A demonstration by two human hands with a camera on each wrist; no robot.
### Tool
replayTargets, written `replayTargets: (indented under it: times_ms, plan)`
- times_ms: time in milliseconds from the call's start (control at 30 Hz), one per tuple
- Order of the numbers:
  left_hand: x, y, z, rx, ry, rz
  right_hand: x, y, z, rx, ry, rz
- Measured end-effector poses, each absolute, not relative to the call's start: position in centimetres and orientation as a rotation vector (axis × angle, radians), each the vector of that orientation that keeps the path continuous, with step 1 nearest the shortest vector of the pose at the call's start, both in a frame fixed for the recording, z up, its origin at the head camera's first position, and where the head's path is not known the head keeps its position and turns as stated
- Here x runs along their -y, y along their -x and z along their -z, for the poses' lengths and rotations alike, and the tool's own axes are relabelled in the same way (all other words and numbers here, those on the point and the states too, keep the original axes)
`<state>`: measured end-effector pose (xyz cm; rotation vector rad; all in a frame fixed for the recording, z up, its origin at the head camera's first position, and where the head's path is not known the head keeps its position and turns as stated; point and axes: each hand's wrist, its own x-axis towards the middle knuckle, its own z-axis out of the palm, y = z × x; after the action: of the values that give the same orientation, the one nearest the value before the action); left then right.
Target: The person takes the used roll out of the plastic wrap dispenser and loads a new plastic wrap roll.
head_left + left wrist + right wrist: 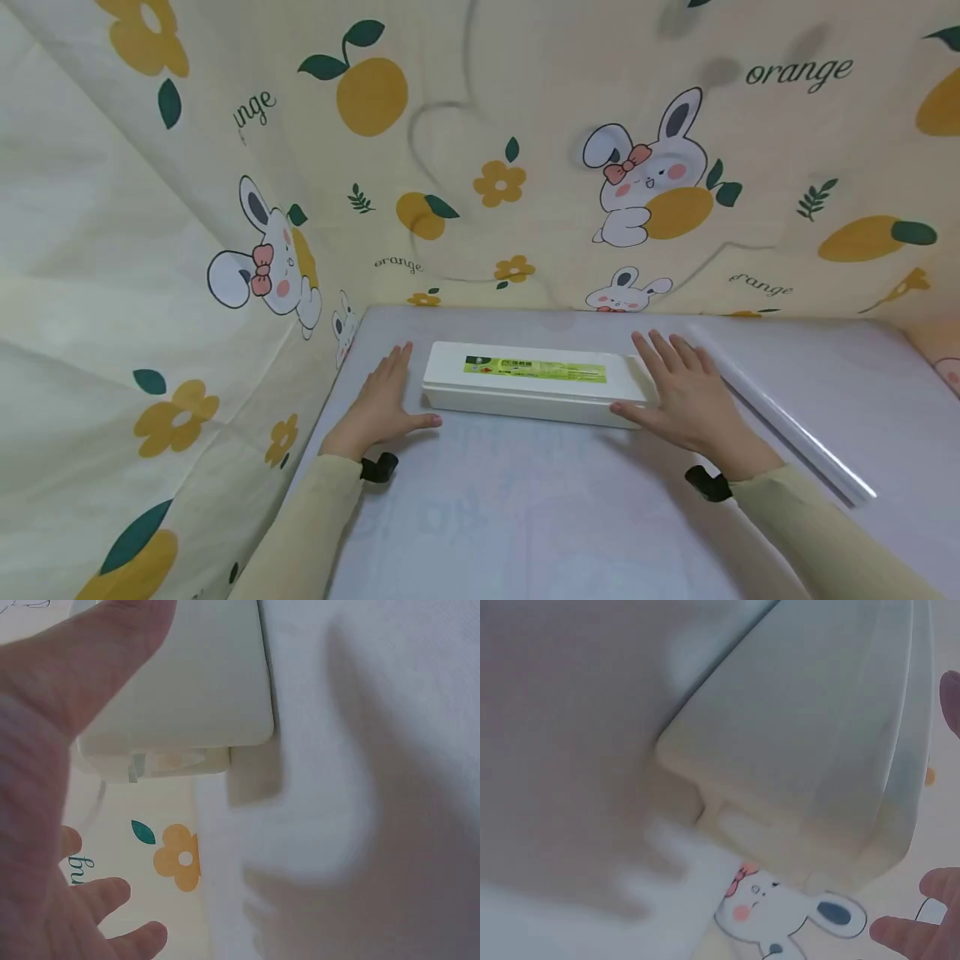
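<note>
A long white lidded box [536, 390] lies lengthwise across the table, a green and yellow label [534, 369] on its top. To the left of the box is my left hand [378, 408], fingers straight and thumb spread, holding nothing. My right hand [690, 400] hovers at the box's right end with fingers spread; in the head view its thumb overlaps the front corner. Contact there is hard to judge. In the left wrist view the box end [187, 675] is partly covered by the thumb. The right wrist view shows the other end [802, 742], with fingertips apart from it.
A long, shiny, see-through strip or tube [795, 425] lies slantwise on the white table [510, 508] to the right of my right hand. Printed cloth [540, 100] with rabbits and oranges hangs behind the table and along its left side.
</note>
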<state>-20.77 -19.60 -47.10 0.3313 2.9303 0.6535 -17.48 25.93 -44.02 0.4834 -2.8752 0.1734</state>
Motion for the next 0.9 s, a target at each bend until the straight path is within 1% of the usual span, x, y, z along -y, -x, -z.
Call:
replayTargets:
  times_ms: [333,667,900]
  plan:
    - [18.7,20.7,47.0,-2.864,-0.336,-0.839,-23.2,18.4,44.4,2.874,-0.579,-0.227]
    - [17.2,21.2,47.5,-2.813,-0.473,-1.025,-20.5,18.9,45.1,2.876,-0.644,-0.308]
    - [16.0,21.4,47.4,-2.756,-0.365,-1.066,-19.2,19.3,45.3,2.842,-0.687,-0.36]
